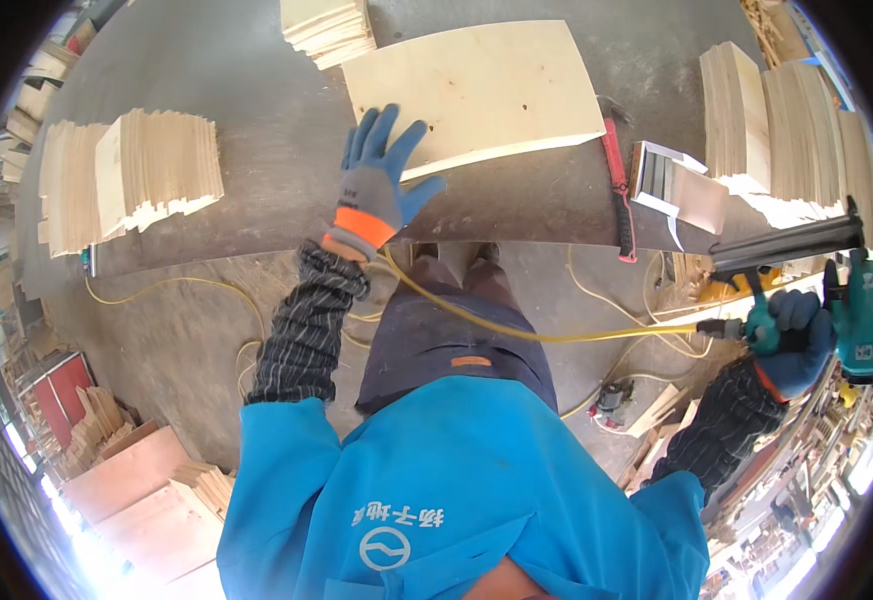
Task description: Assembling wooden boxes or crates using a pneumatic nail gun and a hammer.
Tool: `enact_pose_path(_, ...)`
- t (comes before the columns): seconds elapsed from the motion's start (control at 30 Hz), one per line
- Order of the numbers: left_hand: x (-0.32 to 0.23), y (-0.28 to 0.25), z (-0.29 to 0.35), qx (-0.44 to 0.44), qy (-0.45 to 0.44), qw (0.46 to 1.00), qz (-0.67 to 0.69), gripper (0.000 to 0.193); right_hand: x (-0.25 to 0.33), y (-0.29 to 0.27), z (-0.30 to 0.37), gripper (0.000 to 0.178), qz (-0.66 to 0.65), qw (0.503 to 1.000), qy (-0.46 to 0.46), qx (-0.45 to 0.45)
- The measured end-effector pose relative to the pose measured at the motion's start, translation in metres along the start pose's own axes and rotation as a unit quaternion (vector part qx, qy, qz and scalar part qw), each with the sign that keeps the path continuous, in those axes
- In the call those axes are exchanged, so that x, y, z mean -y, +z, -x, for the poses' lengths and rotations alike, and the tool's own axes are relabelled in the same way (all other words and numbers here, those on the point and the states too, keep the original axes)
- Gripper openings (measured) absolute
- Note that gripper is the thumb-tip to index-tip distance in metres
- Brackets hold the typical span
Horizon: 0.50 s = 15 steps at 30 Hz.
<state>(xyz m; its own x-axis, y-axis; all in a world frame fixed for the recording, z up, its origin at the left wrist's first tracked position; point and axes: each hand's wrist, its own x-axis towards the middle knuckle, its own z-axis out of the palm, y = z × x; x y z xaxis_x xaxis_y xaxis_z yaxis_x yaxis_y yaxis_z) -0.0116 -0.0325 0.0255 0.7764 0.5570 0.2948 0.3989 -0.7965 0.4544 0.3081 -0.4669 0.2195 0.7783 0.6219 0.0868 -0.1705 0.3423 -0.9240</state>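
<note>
Blue jacket cloth (436, 470) lies nearest my camera, filling six o'clock, and past it my feed shows the wide grey table (256, 90). At twelve o'clock on that table the pale wooden board (496, 90) lies flat, set back from the front edge. From my remote seat I judge it stiff, light for its breadth and not slippery, though its corners might splinter; I'd take it by opposite edges. Towards eleven, the gloved left hand (381, 170) has its fingers spread over the board's near-left corner, grasping nothing. At three o'clock the right hand (799, 345) is wrapped round the handle of a teal nail gun (861, 320); I expect that tool to be heavy and rigid, best held by its grip, with the yellow hose (556, 335) dragging on it. Near two o'clock, just beside a red-handled hammer (616, 170), I see a small open carton (691, 195) holding grey strips (660, 180).
</note>
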Motion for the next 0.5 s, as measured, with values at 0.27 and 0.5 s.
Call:
enact_pose_path(0.27, 0.011, 0.042, -0.029, 0.039, 0.085, 0.995, -0.020, 0.057, -0.094, 0.123, 0.003, 0.023, 0.353, 0.902, 0.231, -0.093)
enact_pose_path(0.5, 0.012, 0.043, -0.029, 0.016, 0.058, 0.998, 0.016, 0.050, -0.154, 0.190, -0.026, 0.030, 0.304, 0.866, 0.397, 0.026)
